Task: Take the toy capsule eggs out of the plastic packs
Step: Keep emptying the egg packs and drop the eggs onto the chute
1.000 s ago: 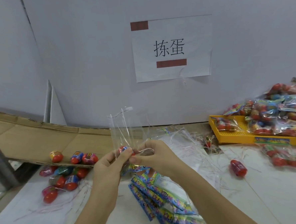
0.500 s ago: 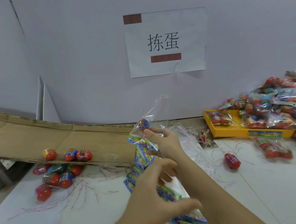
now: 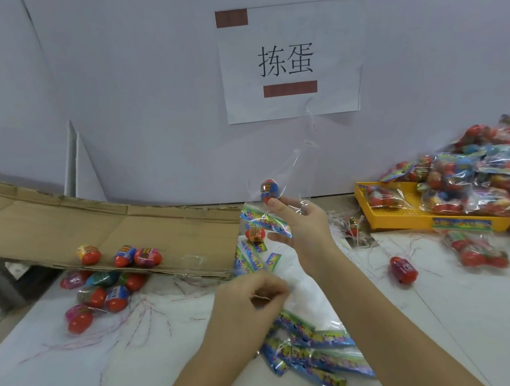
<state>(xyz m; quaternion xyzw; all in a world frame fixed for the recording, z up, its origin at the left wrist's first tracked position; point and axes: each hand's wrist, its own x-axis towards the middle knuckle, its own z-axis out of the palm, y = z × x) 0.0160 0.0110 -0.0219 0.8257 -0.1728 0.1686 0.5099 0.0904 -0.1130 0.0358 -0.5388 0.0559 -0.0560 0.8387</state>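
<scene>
Head view is showing the right hand (image 3: 299, 224) holding a plastic pack (image 3: 288, 173) up, with its fingers curled round the pack's bright paper top. One toy egg (image 3: 269, 190) is sitting inside the see-through part, just above the thumb. An orange egg (image 3: 254, 234) is just under the pack; I cannot tell if it is dropping or lying there. The left hand (image 3: 251, 297) is hanging lower, near the table (image 3: 435, 331), with its fingers curled in. I cannot tell if it is pinching a thin string or nothing.

I am thinking the pack's open end should be pointing down, with the right hand squeezing the egg along from behind. The left hand should be cupping underneath, because round eggs are bouncing and rolling easily.

Empty packs (image 3: 314, 350) are lying right under the arms. Loose eggs (image 3: 123, 256) are resting on the cardboard sheet (image 3: 145, 226) at the left, and the table seems to be ending near them. A red egg (image 3: 402, 270) is lying alone on the right, near the yellow tray (image 3: 414, 225) of full packs (image 3: 471, 179). The most room for moving is on the white table left of the left hand, where only thin strings are lying.
</scene>
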